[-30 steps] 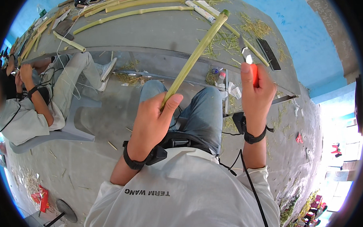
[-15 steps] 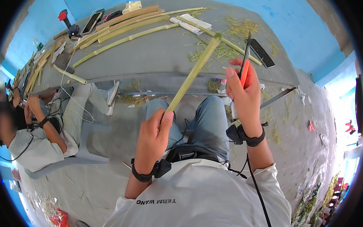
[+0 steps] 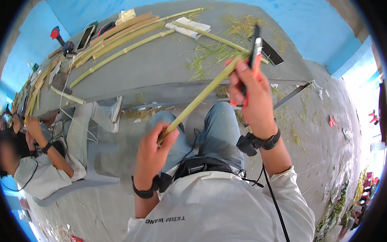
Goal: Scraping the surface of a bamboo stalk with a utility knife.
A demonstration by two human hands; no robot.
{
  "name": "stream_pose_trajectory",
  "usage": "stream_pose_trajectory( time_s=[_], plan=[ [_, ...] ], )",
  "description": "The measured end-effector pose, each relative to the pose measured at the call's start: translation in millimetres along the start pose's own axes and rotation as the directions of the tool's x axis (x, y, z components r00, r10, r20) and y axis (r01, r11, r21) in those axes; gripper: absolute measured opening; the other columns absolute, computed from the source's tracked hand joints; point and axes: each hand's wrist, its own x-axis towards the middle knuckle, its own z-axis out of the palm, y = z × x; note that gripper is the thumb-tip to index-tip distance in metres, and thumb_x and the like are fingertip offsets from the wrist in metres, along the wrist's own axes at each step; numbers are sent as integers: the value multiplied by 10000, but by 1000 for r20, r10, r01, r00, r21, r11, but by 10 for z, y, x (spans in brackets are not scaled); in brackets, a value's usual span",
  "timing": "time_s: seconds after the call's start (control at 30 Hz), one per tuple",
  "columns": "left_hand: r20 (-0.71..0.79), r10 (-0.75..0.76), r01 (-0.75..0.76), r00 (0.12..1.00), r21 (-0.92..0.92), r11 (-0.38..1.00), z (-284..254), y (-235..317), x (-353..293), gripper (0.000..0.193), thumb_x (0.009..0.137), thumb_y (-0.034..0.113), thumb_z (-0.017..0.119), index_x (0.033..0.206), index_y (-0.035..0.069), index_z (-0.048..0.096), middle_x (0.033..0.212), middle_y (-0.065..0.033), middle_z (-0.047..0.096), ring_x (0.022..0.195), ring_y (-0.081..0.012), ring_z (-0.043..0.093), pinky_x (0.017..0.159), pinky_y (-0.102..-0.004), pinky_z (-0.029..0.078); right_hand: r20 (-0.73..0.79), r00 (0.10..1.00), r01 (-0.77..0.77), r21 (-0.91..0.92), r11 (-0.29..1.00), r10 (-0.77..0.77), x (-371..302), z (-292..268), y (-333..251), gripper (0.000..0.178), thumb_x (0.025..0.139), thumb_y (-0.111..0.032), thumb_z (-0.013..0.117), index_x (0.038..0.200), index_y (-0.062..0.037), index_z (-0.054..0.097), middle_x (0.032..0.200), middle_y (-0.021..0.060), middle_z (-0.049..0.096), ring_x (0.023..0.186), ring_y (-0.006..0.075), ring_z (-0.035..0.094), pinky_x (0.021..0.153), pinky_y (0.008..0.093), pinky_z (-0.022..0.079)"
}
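My left hand (image 3: 153, 151) grips the lower end of a pale green bamboo stick (image 3: 201, 96), which slants up to the right above my knees. My right hand (image 3: 253, 95) is closed around an orange-red-handled knife (image 3: 256, 50), its dark blade pointing up and away from me. The knife is slightly blurred. The right thumb and fingers are at the stick's far end, where the knife is close beside it; whether the blade touches the stick, I cannot tell. A thin bamboo stalk (image 3: 216, 37) lies on the table beyond.
The grey table (image 3: 157, 64) ahead bears bamboo lengths (image 3: 127, 50), green shavings (image 3: 210, 56), folded paper (image 3: 192, 27), a dark phone (image 3: 271, 52) and another phone (image 3: 86, 38). A co-worker (image 3: 46, 173) sits at my left. Bamboo scraps litter the floor (image 3: 300, 130).
The right hand has turned and moved down to the stick's far end, bringing the knife beside it. The left hand has shifted slightly left and lower with the stick.
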Motion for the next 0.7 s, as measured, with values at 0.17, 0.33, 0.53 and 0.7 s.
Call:
stream_pose_trajectory(
  time_s=[0.17, 0.33, 0.53, 0.7],
  plan=[
    [8, 14, -15, 1000, 131, 991, -325, -225, 36, 258, 940, 251, 718, 955, 9, 629, 719, -94, 603, 619, -187, 522, 585, -307, 426, -208, 935, 301, 31, 953, -288, 158, -442, -269, 323, 1047, -269, 549, 1172, 21, 620, 788, -32, 510, 556, 52, 419, 495, 230, 319],
    [-96, 4, 15, 995, 192, 981, -569, -243, -67, 232, 928, 198, 727, 1000, -5, 642, 812, -48, 658, 741, -125, 580, 702, -265, 467, -218, 922, 357, 158, 921, -321, 276, -830, -311, 296, 1055, -227, 522, 1171, 34, 600, 807, -16, 487, 573, 63, 398, 490, 239, 313],
    [-181, 27, -70, 983, -234, 970, -550, -241, -171, 206, 959, 136, 679, 1053, -36, 615, 843, -63, 676, 730, -132, 599, 675, -254, 474, -259, 929, 318, 183, 930, -266, 302, -828, -200, 289, 1056, -216, 511, 1169, 34, 599, 811, -9, 484, 581, 65, 396, 484, 236, 310],
    [-235, 77, -169, 969, -404, 899, -525, -144, -180, 263, 1013, 205, 607, 1093, -45, 592, 827, -75, 657, 693, -128, 612, 600, -253, 464, -234, 947, 281, 269, 921, -221, 293, -909, -146, 280, 1056, -208, 492, 1160, 29, 599, 811, 4, 481, 572, 75, 392, 479, 239, 306]
  ],
)
